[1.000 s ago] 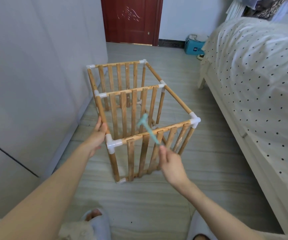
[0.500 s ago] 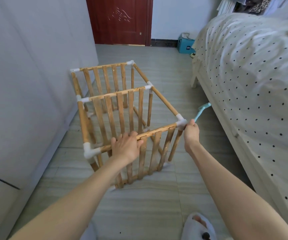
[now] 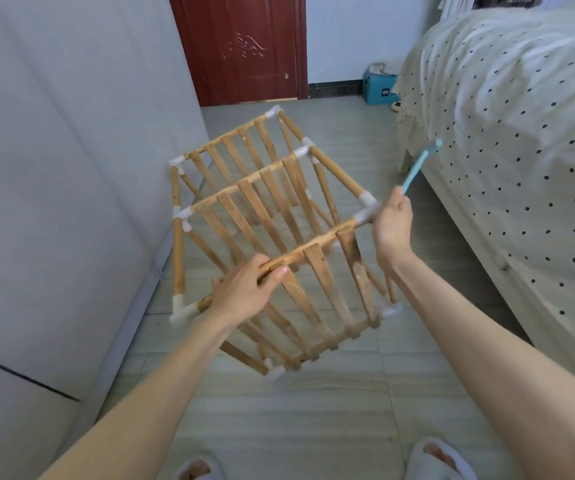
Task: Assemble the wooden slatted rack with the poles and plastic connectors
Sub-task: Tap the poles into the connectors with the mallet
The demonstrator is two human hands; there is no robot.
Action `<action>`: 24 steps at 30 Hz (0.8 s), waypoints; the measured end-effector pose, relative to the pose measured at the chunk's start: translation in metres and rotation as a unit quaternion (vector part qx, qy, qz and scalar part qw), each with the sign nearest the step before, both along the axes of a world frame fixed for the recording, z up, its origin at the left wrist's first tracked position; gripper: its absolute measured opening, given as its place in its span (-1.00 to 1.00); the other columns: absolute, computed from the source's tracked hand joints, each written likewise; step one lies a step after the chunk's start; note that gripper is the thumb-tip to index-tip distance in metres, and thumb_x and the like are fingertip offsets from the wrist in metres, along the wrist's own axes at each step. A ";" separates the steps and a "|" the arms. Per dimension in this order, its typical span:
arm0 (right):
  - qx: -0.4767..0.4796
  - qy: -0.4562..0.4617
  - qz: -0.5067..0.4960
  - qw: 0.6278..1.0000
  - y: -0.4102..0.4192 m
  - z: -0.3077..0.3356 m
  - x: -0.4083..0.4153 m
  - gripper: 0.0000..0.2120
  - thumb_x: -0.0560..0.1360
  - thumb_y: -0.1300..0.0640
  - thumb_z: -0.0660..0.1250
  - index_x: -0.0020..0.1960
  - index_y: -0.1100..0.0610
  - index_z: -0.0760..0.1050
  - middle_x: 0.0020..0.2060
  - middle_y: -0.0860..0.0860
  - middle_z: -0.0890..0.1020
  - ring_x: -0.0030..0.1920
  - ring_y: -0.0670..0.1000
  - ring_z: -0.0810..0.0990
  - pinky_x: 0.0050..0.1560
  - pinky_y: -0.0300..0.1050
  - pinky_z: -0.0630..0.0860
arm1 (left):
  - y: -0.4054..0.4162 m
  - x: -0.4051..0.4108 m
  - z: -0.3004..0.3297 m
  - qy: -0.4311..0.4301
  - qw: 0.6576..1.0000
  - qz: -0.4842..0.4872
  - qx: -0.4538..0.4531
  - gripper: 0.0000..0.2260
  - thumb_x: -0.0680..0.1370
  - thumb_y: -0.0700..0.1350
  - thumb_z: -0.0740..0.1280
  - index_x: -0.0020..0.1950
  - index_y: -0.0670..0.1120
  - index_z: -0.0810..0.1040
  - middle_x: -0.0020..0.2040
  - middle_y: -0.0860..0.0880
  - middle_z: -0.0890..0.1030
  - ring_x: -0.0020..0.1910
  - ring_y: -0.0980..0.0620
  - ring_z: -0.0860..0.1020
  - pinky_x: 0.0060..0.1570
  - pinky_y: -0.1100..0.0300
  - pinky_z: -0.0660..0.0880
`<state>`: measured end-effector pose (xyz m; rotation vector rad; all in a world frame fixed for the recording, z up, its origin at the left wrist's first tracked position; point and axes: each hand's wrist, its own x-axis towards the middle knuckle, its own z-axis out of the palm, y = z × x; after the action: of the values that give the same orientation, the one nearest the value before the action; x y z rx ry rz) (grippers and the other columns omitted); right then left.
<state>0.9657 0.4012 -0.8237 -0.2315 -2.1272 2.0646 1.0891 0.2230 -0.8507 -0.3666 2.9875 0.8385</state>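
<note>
Wooden slatted rack (image 3: 272,216) tilted, mid-floor between the grey wall at 9 o'clock and the polka-dot bed (image 3: 507,140) at 3. Left hand (image 3: 244,292) wraps the near top pole (image 3: 317,245). Right hand (image 3: 391,225) clasps the white corner connector (image 3: 365,214) and a small blue hammer (image 3: 421,164), head toward 1 o'clock.

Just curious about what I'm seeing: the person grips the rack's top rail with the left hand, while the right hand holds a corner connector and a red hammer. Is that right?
Not quite: the small hammer is light blue, not red, as the head view shows. The rest stands: the left hand grips the top rail of the wooden slatted rack, and the right hand holds the white corner connector along with the hammer.
</note>
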 end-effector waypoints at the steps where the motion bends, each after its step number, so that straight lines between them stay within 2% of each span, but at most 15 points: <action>1: 0.026 0.031 0.007 0.999 -0.004 0.015 0.003 -0.61 0.66 0.03 -0.10 0.13 0.28 0.36 -0.07 0.07 0.44 0.01 0.01 0.41 0.11 -0.10 0.33 | -0.006 0.000 0.000 0.023 0.999 -0.005 0.032 -0.83 0.59 0.16 0.09 -0.03 0.12 0.37 -0.20 0.10 0.50 -0.15 0.08 0.47 -0.02 0.09 0.33; 3: 0.077 0.073 0.036 0.994 -0.013 0.041 0.011 -0.65 0.66 0.02 -0.10 0.05 0.22 0.35 -0.20 -0.05 0.41 -0.09 -0.03 0.38 0.02 -0.11 0.30 | -0.011 0.004 -0.002 0.064 0.992 -0.019 0.107 -0.89 0.61 0.04 0.15 -0.11 0.12 0.34 -0.28 0.11 0.44 -0.26 0.15 0.43 -0.17 0.18 0.33; 5: 0.144 0.097 0.087 0.981 -0.024 0.058 0.023 -0.68 0.66 0.00 -0.10 0.03 0.18 0.32 -0.26 -0.09 0.38 -0.14 -0.01 0.39 -0.08 -0.13 0.24 | -0.013 0.011 -0.013 0.098 0.984 -0.028 0.148 -0.93 0.62 -0.11 0.19 -0.06 0.04 0.36 -0.26 0.11 0.43 -0.26 0.18 0.42 -0.24 0.33 0.31; 7: 0.240 0.096 0.152 0.954 -0.039 0.058 0.036 -0.72 0.66 0.01 -0.10 0.03 0.15 0.30 -0.13 0.05 0.50 -0.03 0.12 0.46 -0.09 -0.08 0.27 | -0.017 0.021 -0.037 0.097 0.983 -0.024 0.155 -0.92 0.60 -0.20 0.22 0.00 -0.03 0.37 -0.22 0.10 0.45 -0.20 0.07 0.45 -0.20 0.29 0.33; 9: 0.310 0.079 0.197 0.927 -0.056 0.044 0.053 -0.72 0.66 0.00 -0.10 0.03 0.14 0.30 0.05 0.23 0.55 0.10 0.24 0.50 0.01 0.02 0.35 | -0.026 0.032 -0.069 0.047 0.988 -0.020 0.149 -0.86 0.60 -0.22 0.21 -0.03 0.03 0.35 -0.21 0.08 0.45 -0.17 0.01 0.47 -0.11 0.16 0.37; 11: 0.331 0.069 0.230 0.913 -0.073 0.024 0.072 -0.68 0.65 -0.02 -0.10 0.06 0.15 0.31 0.04 0.24 0.57 0.07 0.28 0.52 -0.03 0.03 0.38 | -0.034 0.045 -0.095 -0.007 0.989 -0.005 0.147 -0.79 0.60 -0.24 0.20 -0.07 0.09 0.34 -0.22 0.08 0.46 -0.18 -0.06 0.51 -0.12 0.11 0.41; 12: 0.331 0.066 0.250 0.908 -0.081 0.015 0.083 -0.68 0.65 -0.04 -0.11 0.04 0.14 0.30 0.01 0.22 0.59 0.04 0.27 0.54 -0.04 0.03 0.39 | -0.037 0.052 -0.104 -0.020 0.986 0.008 0.163 -0.76 0.59 -0.27 0.20 -0.07 0.10 0.35 -0.21 0.07 0.47 -0.15 -0.11 0.53 -0.16 0.17 0.41; 14: 0.325 0.050 0.300 0.895 -0.097 -0.004 0.099 -0.66 0.64 -0.07 -0.11 0.03 0.15 0.30 -0.01 0.20 0.60 0.00 0.26 0.55 0.00 0.07 0.46 | -0.046 0.062 -0.115 -0.044 0.981 0.036 0.186 -0.72 0.56 -0.35 0.22 -0.04 0.06 0.43 -0.14 -0.02 0.56 -0.13 -0.05 0.54 -0.18 0.33 0.40; 16: 0.325 0.024 0.345 0.880 -0.110 -0.020 0.111 -0.62 0.64 -0.07 -0.10 0.09 0.19 0.33 0.00 0.24 0.60 0.02 0.29 0.55 0.04 0.13 0.46 | -0.058 0.069 -0.123 -0.060 0.979 0.057 0.187 -0.70 0.50 -0.35 0.29 -0.05 0.08 0.52 -0.09 -0.07 0.63 -0.10 -0.01 0.55 -0.10 0.33 0.45; 18: 0.342 0.006 0.370 0.864 -0.120 -0.036 0.121 -0.60 0.64 -0.06 -0.10 0.14 0.22 0.34 0.01 0.26 0.61 0.06 0.29 0.54 0.07 0.11 0.45 | -0.064 0.077 -0.122 -0.086 0.975 0.045 0.201 -0.67 0.48 -0.30 0.32 -0.14 0.19 0.56 -0.17 0.04 0.62 -0.09 -0.01 0.57 -0.08 0.29 0.49; 20: 0.372 0.000 0.363 0.855 -0.123 -0.045 0.130 -0.57 0.65 -0.06 -0.13 0.18 0.21 0.37 0.01 0.25 0.61 0.07 0.26 0.54 0.08 0.07 0.44 | -0.067 0.086 -0.115 -0.132 0.953 0.061 0.265 -0.77 0.55 -0.30 0.25 -0.09 0.02 0.56 -0.21 0.06 0.58 -0.19 0.05 0.54 -0.28 0.42 0.42; 21: 0.372 -0.002 0.353 0.858 -0.122 -0.048 0.130 -0.56 0.65 -0.06 -0.14 0.16 0.20 0.39 -0.02 0.23 0.62 0.06 0.25 0.55 0.08 0.07 0.45 | -0.068 0.090 -0.111 -0.150 0.932 0.099 0.315 -0.84 0.58 -0.28 0.22 -0.03 -0.06 0.55 -0.19 0.02 0.59 -0.22 0.07 0.53 -0.30 0.41 0.41; 22: 0.356 -0.007 0.351 0.866 -0.120 -0.050 0.127 -0.56 0.65 -0.06 -0.14 0.09 0.18 0.42 -0.08 0.21 0.64 0.02 0.23 0.57 0.07 0.08 0.47 | -0.070 0.091 -0.108 -0.147 0.905 0.148 0.370 -0.87 0.60 -0.22 0.20 0.04 -0.10 0.54 -0.14 -0.02 0.62 -0.21 0.05 0.56 -0.24 0.33 0.44; 24: 0.289 -0.032 0.367 0.884 -0.116 -0.049 0.119 -0.61 0.65 -0.05 -0.11 -0.09 0.10 0.40 -0.28 0.14 0.64 -0.13 0.17 0.60 0.03 0.13 0.51 | -0.072 0.087 -0.101 -0.076 0.854 0.238 0.455 -0.80 0.64 -0.10 0.15 0.17 -0.12 0.50 -0.05 -0.05 0.62 -0.13 -0.02 0.59 -0.11 0.16 0.48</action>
<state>1.0846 0.2851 -0.8726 0.6941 -3.0657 1.5460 1.1762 0.1506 -0.9517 -1.0373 2.0049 1.9796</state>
